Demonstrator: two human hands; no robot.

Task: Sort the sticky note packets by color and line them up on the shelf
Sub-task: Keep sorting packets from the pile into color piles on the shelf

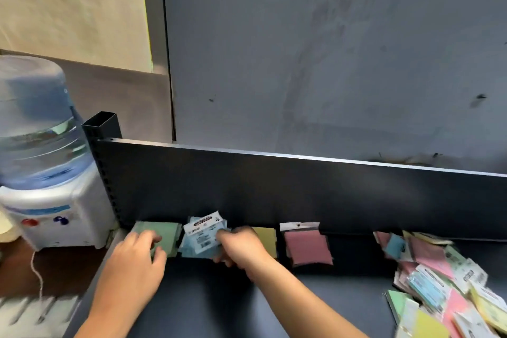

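Along the back of the dark shelf [219,296] lie four sorted lots: green packets [164,233], blue packets [200,241], yellow packets [264,239] and pink packets [307,248]. My left hand [140,252] rests on the green packets, fingers curled over their front edge. My right hand [241,248] grips the right side of the blue packets, the top one showing its white header card. A mixed heap of unsorted packets [439,282] in pink, blue, yellow and green fills the shelf's right end.
The shelf's dark back panel [274,186] rises behind the row, with a slotted upright post [103,151] at its left end. A water dispenser [46,173] with a blue bottle stands left of the shelf. A grey wall [329,49] lies behind.
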